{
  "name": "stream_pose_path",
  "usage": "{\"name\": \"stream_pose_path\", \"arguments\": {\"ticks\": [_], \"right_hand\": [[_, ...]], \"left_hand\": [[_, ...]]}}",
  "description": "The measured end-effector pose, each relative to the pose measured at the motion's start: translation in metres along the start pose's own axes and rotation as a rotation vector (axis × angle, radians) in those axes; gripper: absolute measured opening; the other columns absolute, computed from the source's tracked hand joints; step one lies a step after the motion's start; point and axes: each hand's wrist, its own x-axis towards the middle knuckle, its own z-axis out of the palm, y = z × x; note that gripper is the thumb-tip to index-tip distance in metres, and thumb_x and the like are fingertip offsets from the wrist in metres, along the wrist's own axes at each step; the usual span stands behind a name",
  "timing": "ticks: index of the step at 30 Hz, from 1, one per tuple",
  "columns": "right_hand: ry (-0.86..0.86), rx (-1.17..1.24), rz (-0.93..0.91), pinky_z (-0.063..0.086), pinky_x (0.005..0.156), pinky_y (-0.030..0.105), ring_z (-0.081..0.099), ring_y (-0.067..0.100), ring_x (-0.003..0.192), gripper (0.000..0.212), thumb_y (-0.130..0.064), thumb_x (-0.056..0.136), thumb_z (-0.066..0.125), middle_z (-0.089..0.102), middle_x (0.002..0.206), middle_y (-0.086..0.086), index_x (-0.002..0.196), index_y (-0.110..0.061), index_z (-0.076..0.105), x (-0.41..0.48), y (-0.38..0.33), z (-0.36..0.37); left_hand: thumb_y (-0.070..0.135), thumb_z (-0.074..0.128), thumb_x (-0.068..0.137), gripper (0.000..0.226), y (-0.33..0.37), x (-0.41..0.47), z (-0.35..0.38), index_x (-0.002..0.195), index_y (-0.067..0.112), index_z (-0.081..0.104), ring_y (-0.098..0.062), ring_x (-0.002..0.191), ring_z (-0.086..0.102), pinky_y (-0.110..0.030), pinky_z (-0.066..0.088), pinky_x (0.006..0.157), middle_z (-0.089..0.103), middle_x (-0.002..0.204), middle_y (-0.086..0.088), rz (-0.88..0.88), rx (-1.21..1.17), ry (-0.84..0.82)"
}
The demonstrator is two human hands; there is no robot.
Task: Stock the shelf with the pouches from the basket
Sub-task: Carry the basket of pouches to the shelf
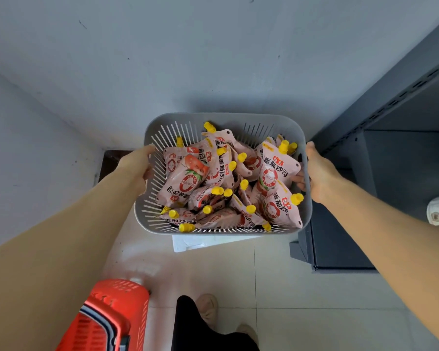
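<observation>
Two hands are engaged on a grey slatted basket (223,117), one at each short side. The left hand (134,164) is closed over the left rim, with the fingers wrapped onto the slatted wall. The right hand (317,173) is clamped on the right rim, thumb outside and fingertips curled inside against the wall, just beside a pouch. Neither hand has hold of a pouch.

The basket is held in front of the body, above the tiled floor (276,287), and appears level. It is well filled with pink pouches (185,181) bearing yellow caps, lying jumbled at all angles; none is seen outside the basket. A dark metal shelf unit (403,153) stands immediately to the right, its visible tiers bare. No pouch is seen on it, so stocking is judged not yet begun.

The step in hand is judged to be the carrying or positioning of the basket beside the shelf. It is advised that the basket be kept level, since the load is loose and heaped toward the right wall, and that it be set down close to the shelf front on a stable surface. A white flat object (203,241) lies beneath the basket; whether contact is made with it cannot be told. A red basket (107,315) stands at lower left and should be kept clear of the feet. Once one hand is freed, pouches are best taken singly by the body and stood upright, caps uppermost.
</observation>
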Motion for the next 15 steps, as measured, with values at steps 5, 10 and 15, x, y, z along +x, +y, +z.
{"name": "stream_pose_path", "arguments": {"ticks": [5, 10, 15], "right_hand": [[0.013, 0.052, -0.015, 0.043, 0.071, 0.03, 0.051, 0.015, 0.063, 0.049, -0.056, 0.094, 0.033, 0.058, 0.062, 0.002, 0.096, -0.013, 0.057, -0.014, 0.012, -0.005], [0.027, 0.07, -0.002, 0.042, 0.079, 0.032, 0.052, 0.016, 0.068, 0.048, -0.056, 0.094, 0.034, 0.058, 0.069, 0.003, 0.092, -0.014, 0.057, -0.039, 0.021, -0.018], [-0.001, 0.084, 0.021, 0.04, 0.105, 0.042, 0.062, 0.024, 0.104, 0.053, -0.057, 0.093, 0.034, 0.061, 0.076, 0.002, 0.108, -0.014, 0.06, -0.079, 0.014, -0.034]], "left_hand": [[0.036, 0.06, 0.087, 0.024, -0.011, -0.016, -0.015, 0.072, 0.017, 0.057, -0.007, 0.053, 0.042, -0.019, 0.037, 0.054, 0.048, 0.061, 0.004, -0.046, -0.105, -0.041], [0.042, 0.06, 0.085, 0.03, -0.014, -0.039, -0.025, 0.069, 0.017, 0.058, -0.008, 0.053, 0.043, -0.021, 0.035, 0.056, 0.051, 0.06, 0.004, -0.09, -0.108, -0.044], [0.042, 0.058, 0.087, 0.032, -0.006, -0.078, -0.041, 0.068, 0.017, 0.056, -0.008, 0.053, 0.041, -0.021, 0.033, 0.055, 0.047, 0.06, 0.003, -0.096, -0.089, -0.053]]}}
